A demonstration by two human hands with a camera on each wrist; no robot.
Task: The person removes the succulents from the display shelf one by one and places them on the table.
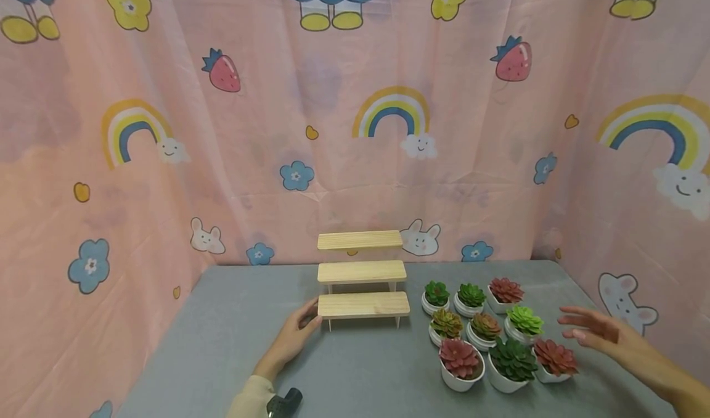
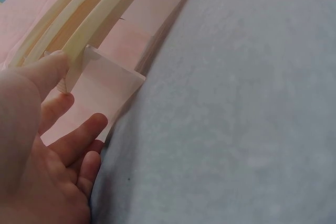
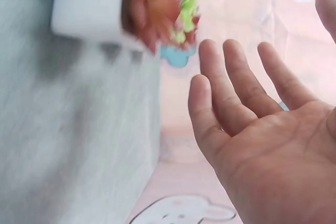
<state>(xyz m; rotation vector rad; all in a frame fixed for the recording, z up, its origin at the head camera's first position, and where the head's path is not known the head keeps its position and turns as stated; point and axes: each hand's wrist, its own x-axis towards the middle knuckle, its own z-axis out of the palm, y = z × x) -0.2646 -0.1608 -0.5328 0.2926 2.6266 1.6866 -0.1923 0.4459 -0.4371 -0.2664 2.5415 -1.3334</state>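
Note:
A three-tier wooden display stand (image 1: 363, 305) with pale planks stands toward the back of the table. My left hand (image 1: 296, 335) is at the left end of its lowest plank. In the left wrist view the thumb and a finger of that hand (image 2: 58, 145) pinch the end of the plank (image 2: 100, 17), beside a clear side panel (image 2: 107, 80). My right hand (image 1: 604, 331) hangs with spread fingers, holding nothing, to the right of the potted succulents. Nearest to it is a red succulent (image 1: 556, 356) in a white pot (image 3: 89, 6), apart from the fingers.
Several potted succulents stand grouped right of the stand, among them a dark green one (image 1: 513, 361), a red one (image 1: 460, 357) at the front and a bright green one (image 1: 524, 320). The grey table (image 1: 222, 319) ends at a pink printed curtain (image 1: 249, 140) behind and along the sides.

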